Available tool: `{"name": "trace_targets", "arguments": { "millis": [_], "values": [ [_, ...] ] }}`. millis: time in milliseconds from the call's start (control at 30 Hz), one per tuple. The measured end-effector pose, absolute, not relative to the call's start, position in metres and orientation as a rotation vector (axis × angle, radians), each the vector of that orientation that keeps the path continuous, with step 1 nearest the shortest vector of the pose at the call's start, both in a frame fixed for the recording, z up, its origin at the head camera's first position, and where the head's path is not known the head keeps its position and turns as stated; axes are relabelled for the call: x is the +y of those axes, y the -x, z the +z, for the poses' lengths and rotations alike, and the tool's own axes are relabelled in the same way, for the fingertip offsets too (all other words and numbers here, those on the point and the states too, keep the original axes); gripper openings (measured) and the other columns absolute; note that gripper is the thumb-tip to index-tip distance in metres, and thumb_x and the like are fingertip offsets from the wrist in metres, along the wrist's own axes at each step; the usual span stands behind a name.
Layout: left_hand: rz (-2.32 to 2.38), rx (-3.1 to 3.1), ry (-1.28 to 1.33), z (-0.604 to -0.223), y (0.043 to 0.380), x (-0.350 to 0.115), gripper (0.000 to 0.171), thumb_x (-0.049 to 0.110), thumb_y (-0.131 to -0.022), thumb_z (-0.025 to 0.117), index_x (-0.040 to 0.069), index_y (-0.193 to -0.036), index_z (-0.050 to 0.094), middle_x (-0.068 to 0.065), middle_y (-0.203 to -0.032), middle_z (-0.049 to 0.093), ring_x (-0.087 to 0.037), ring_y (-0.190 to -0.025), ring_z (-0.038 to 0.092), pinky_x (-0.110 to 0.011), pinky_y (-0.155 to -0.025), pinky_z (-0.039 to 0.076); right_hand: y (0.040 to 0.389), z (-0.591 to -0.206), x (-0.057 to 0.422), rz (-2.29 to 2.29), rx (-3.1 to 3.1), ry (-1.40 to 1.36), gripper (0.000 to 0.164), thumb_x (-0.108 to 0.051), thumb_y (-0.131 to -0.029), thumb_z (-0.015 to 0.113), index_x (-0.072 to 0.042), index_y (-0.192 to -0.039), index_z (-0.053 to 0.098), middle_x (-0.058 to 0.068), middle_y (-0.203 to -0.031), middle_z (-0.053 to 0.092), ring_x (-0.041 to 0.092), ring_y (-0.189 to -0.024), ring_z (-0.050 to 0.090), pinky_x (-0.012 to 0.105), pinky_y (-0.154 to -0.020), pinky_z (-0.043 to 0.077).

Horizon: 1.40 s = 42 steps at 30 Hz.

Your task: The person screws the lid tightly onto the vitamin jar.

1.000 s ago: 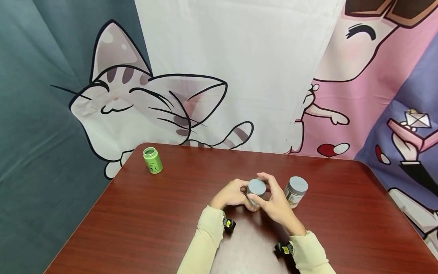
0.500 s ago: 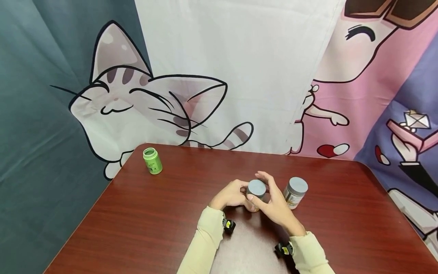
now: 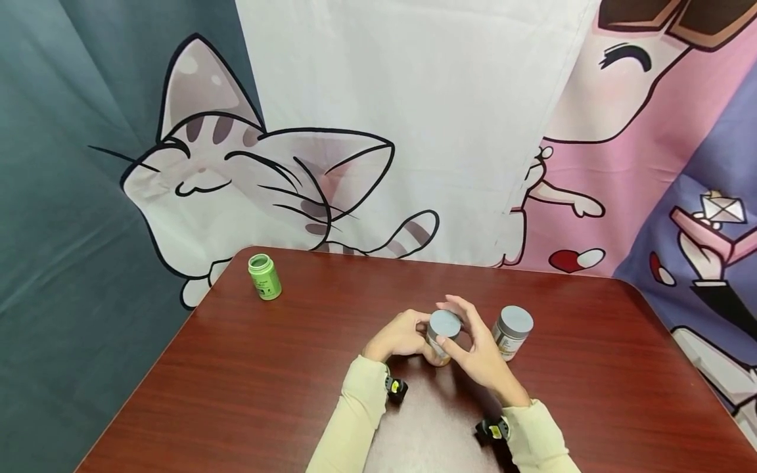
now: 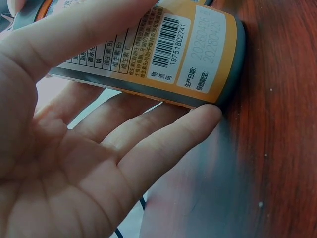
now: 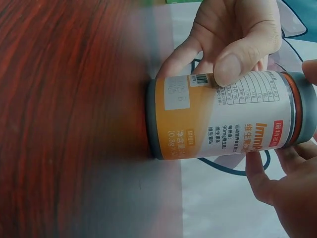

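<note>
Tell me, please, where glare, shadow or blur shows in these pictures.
Head view: pale glare on the table at bottom centre, shadow below the right hand; left wrist: crisp barcode on the bottle; right wrist: table blurred near the bottle's base.

With twelve o'clock at the far edge of the bench (image 3: 266, 387), the held jar (image 3: 443, 322) is between the hands: left grip (image 3: 404, 335) against it at nine o'clock, right grip (image 3: 478, 351) at about four. The other jar (image 3: 513, 332) stands on the bench at three, just past the right grip. The far bottle (image 3: 265, 279) stands well apart at ten, near the bench's far corner. The curtain (image 3: 414, 79) hangs behind, at twelve.
</note>
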<state>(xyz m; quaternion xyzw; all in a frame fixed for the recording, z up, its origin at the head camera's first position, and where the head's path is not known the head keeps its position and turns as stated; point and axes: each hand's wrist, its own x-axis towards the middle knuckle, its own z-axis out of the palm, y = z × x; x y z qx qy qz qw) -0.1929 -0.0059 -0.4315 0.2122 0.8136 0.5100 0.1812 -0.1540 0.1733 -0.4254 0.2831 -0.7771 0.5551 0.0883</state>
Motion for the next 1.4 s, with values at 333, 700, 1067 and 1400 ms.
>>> {"name": "trace_targets", "arguments": {
  "millis": [333,700,1067,1400],
  "values": [
    [1.473,2.276,-0.587,-0.431,0.192,-0.006,0.045,0.01,-0.059,0.084,0.03,-0.096,0.068,0.013,-0.083,0.068,-0.005,-0.077,0.062,-0.022,-0.074,0.047,0.139,-0.398,0.16,1.542,-2.367,-0.652,0.067,-0.004,-0.075,0.073,-0.005,-0.132,0.038,0.014,-0.115,0.054,0.029,-0.102,0.054,0.028,-0.081,0.045],
    [1.461,2.288,-0.579,-0.432,0.191,-0.006,0.049,0.01,-0.057,0.085,0.028,-0.099,0.068,0.011,-0.085,0.068,-0.004,-0.077,0.063,-0.022,-0.074,0.047,0.14,-0.397,0.161,1.856,-2.354,-0.444,0.067,-0.008,-0.08,0.07,-0.012,-0.136,0.033,0.01,-0.122,0.047,0.026,-0.111,0.047,0.028,-0.084,0.042],
    [1.467,2.285,-0.58,-0.432,0.192,-0.006,0.051,0.008,-0.056,0.084,0.025,-0.102,0.068,0.009,-0.085,0.068,-0.004,-0.078,0.063,-0.022,-0.075,0.047,0.154,-0.419,0.172,1.95,-2.248,-0.685,0.05,-0.008,-0.088,0.06,-0.013,-0.134,0.041,0.01,-0.129,0.052,0.029,-0.121,0.044,0.024,-0.095,0.039],
    [1.414,2.314,-0.575,-0.431,0.191,-0.006,0.051,0.012,-0.056,0.084,0.029,-0.101,0.067,0.012,-0.083,0.068,-0.004,-0.078,0.062,-0.022,-0.074,0.047,0.152,-0.417,0.17,1.977,-2.235,-0.582,0.039,-0.006,-0.086,0.062,-0.002,-0.123,0.05,0.014,-0.12,0.057,0.025,-0.112,0.052,0.027,-0.092,0.042]
  ]
}}
